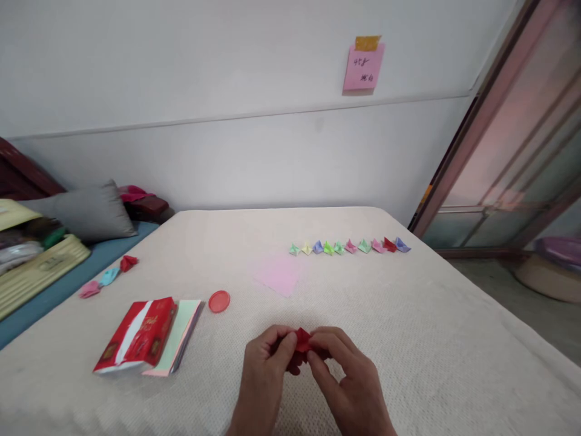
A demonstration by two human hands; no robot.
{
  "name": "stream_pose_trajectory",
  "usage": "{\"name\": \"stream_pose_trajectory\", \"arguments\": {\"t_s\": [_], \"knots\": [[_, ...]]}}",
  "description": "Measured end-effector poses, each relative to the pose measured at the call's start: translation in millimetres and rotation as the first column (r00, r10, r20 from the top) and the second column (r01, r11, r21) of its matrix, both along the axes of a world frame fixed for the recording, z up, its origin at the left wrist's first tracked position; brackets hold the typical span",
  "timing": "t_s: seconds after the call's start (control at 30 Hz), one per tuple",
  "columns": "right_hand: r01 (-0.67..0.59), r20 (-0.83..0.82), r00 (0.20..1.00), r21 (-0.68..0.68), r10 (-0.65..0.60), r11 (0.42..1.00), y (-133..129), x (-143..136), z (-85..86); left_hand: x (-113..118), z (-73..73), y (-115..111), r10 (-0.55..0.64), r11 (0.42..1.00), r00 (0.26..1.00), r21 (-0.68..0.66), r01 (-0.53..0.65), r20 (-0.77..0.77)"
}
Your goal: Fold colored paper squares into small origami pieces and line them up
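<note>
Near the front of the cloth-covered table, a small folded red paper (302,340) is pinched between my two hands. My left hand (269,357) grips its left side with thumb and fingers. On the other side, my right hand (344,369) holds the paper's right edge between thumb and forefinger. Part of the paper is hidden behind the fingers. Beyond the hands lies a flat pink paper sheet (279,274). Farther back, a row of several small folded paper boats (339,247) in green, yellow, purple, pink and red runs to the right.
At left are a red tissue pack (136,333), a stack of coloured paper (179,333) and a round red lid (219,301). Three folded paper pieces (109,277) lie by the left edge. A grey cushion (91,212) sits beyond it. A wall (227,163) closes the back.
</note>
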State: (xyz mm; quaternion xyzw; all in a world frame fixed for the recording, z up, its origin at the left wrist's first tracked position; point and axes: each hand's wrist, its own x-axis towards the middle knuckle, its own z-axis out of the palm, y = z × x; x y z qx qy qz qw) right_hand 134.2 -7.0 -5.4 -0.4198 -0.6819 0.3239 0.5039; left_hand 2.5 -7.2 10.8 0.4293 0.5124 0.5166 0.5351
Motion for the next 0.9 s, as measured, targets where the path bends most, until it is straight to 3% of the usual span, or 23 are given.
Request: {"name": "stream_pose_trajectory", "arguments": {"t_s": [0.1,0.23,0.37,0.53,0.67,0.9], "knots": [[0.017,-0.031,0.999,-0.013,-0.017,1.000,1,1,0.7,0,3.9,-3,-0.006,0.998,0.996,0.069,0.012,-0.093],[0.046,-0.072,0.996,-0.013,-0.047,0.999,4,2,-0.3,-3,-3.1,-5,0.048,0.978,0.982,0.210,-0.008,-0.185],[0.086,-0.019,0.996,0.019,-0.086,0.996,3,3,-2.2,-1,-12.7,-5,0.071,0.940,0.967,0.340,0.017,-0.245],[0.130,0.072,0.988,0.104,-0.138,0.986,0,-1,-5.5,3,-13.9,-7,0.180,0.893,0.910,0.450,0.008,-0.373],[0.128,0.069,0.989,0.086,-0.134,0.988,-2,-3,-4.5,3,-13.4,-8,0.196,0.890,0.910,0.456,-0.008,-0.366],[0.110,-0.070,0.990,-0.120,-0.119,0.987,0,1,5.8,2,-12.8,-7,0.159,0.921,0.947,0.387,-0.042,-0.278]]}}
